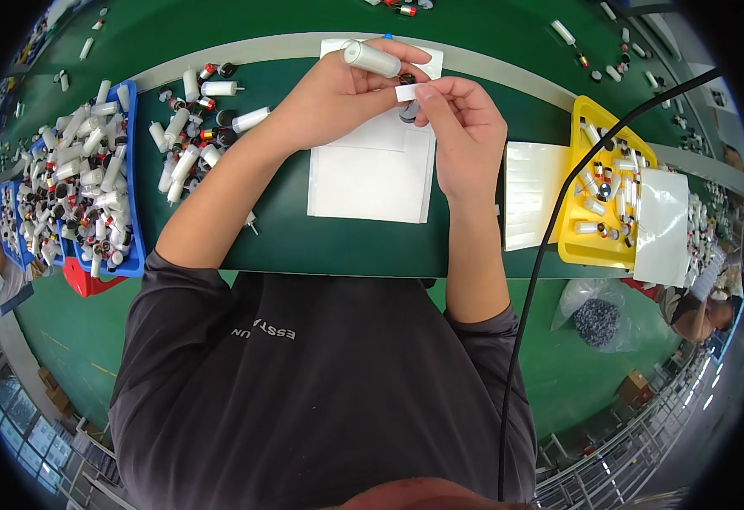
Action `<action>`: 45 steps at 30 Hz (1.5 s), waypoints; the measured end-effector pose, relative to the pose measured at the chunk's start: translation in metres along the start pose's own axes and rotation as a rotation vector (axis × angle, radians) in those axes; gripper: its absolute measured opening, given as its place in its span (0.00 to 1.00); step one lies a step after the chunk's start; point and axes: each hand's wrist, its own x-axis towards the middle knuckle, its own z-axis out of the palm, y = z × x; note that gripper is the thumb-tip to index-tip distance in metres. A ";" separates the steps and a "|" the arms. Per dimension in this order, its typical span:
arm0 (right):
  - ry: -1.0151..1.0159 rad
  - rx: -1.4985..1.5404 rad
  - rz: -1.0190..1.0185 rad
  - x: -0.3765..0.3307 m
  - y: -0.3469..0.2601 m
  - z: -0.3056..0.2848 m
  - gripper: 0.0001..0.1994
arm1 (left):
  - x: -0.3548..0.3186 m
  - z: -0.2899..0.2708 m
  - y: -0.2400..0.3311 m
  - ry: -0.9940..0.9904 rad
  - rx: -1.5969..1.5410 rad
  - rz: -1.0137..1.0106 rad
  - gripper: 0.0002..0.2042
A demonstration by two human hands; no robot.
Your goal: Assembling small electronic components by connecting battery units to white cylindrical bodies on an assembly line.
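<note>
Over the far part of the table my left hand (329,98) is closed round a white cylindrical bottle (372,59), which tilts toward the upper left. A dark part and a greyish round end of something show between the hands, partly hidden by fingers. Close beside it, my right hand (467,132) pinches a small white label (406,92) between thumb and fingers, against or just in front of the dark part. Beneath both hands lie white sheets (368,183) on the dark green table.
Left, a blue bin (136,212) heaps with white bottles; loose bottles (185,161) lie beside it. Right stand a white ridged sheet (529,195) and a yellow tray (574,212) of bottles. A black cable (550,229) crosses in front. Beyond the rail is a green conveyor-like surface (304,19).
</note>
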 end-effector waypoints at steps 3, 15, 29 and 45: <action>-0.025 0.050 0.016 0.002 0.001 -0.004 0.07 | -0.001 0.000 0.002 0.005 0.005 -0.007 0.19; 0.070 -0.065 -0.004 -0.002 0.001 0.004 0.05 | -0.004 0.003 0.005 0.000 0.001 -0.039 0.20; -0.247 0.624 0.429 0.002 0.005 -0.015 0.16 | -0.004 0.000 0.015 -0.031 0.179 0.219 0.15; -0.238 -0.986 -0.171 -0.038 -0.015 -0.017 0.10 | -0.268 -0.205 0.161 1.116 1.491 -0.332 0.13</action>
